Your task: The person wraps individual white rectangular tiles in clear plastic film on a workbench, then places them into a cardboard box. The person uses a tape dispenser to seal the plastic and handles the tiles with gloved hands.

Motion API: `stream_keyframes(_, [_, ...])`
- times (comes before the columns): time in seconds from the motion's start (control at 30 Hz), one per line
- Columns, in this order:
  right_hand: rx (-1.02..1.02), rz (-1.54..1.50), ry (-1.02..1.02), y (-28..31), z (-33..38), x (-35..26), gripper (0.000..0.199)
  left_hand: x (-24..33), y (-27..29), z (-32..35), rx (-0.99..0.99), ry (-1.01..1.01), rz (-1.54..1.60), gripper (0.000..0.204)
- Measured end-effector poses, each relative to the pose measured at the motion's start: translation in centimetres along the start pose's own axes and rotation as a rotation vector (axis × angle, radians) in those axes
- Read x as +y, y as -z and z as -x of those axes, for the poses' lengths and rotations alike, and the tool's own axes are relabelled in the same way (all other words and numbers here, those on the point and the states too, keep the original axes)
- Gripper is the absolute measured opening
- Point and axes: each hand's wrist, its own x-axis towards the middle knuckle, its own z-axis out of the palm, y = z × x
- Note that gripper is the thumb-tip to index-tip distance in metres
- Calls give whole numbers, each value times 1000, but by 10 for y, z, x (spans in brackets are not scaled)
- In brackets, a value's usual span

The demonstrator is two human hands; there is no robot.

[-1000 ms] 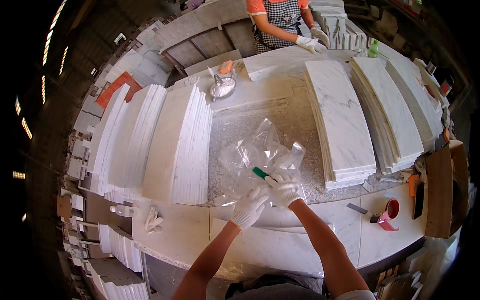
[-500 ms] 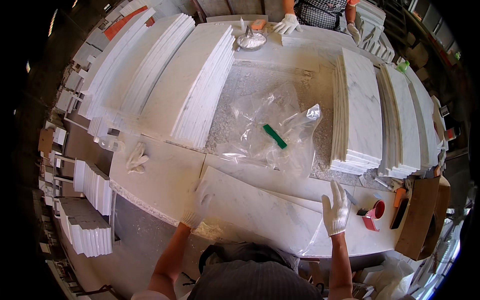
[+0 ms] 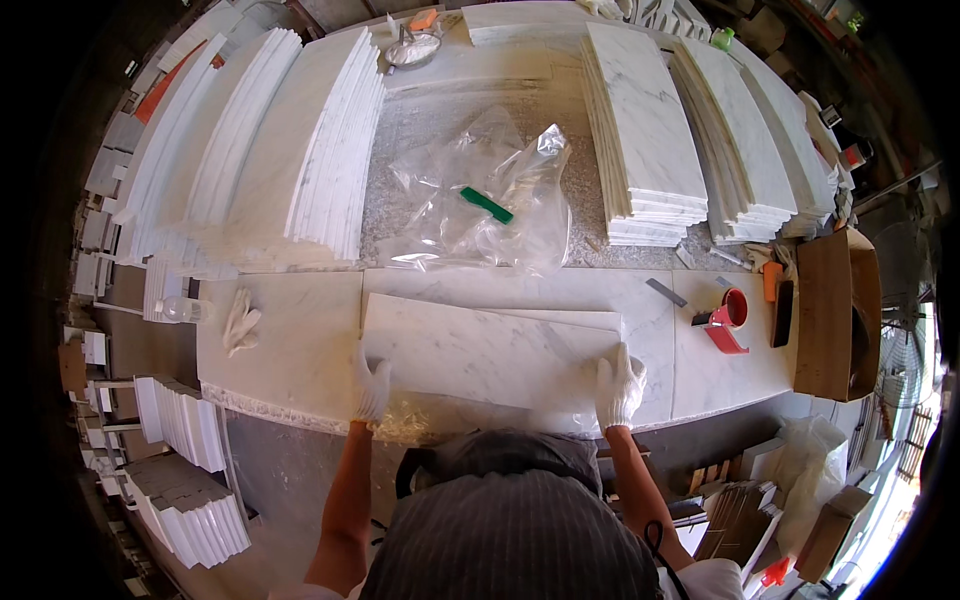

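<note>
A white marble slab (image 3: 485, 350) with grey veins lies flat at the near edge of the worktable (image 3: 290, 350). My left hand (image 3: 370, 385), in a white glove, grips its near left corner. My right hand (image 3: 619, 385), also gloved, grips its near right corner. Crumpled clear plastic (image 3: 420, 425) sticks out under the slab's near edge. Farther back, a clear plastic bag (image 3: 480, 200) lies open on the speckled surface with a green marker (image 3: 486, 204) on it.
Stacks of marble tiles stand left (image 3: 300, 150) and right (image 3: 650, 130) of the bag. A spare glove (image 3: 240, 318) and a plastic bottle (image 3: 182, 309) lie at left. A red tape dispenser (image 3: 728, 318), a knife (image 3: 665, 292) and a cardboard box (image 3: 835, 315) sit at right.
My hands left the bag and marker. They then took hold of the marble slab at both near corners and brought it flat on the table's front edge; the view tilted down.
</note>
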Motion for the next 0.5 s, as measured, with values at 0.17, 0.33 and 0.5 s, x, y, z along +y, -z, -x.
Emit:
stream_keyframes(0.17, [-35,59,-67,4,-18,-24,51,-26,-3,17,-6,43,-24,66])
stream_keyframes(0.33, [-21,102,-59,1,-30,-29,48,-22,-3,26,13,84,-60,66])
stream_keyframes(0.5, [5,85,-53,-4,-31,-24,48,-13,1,27,30,57,-111,62])
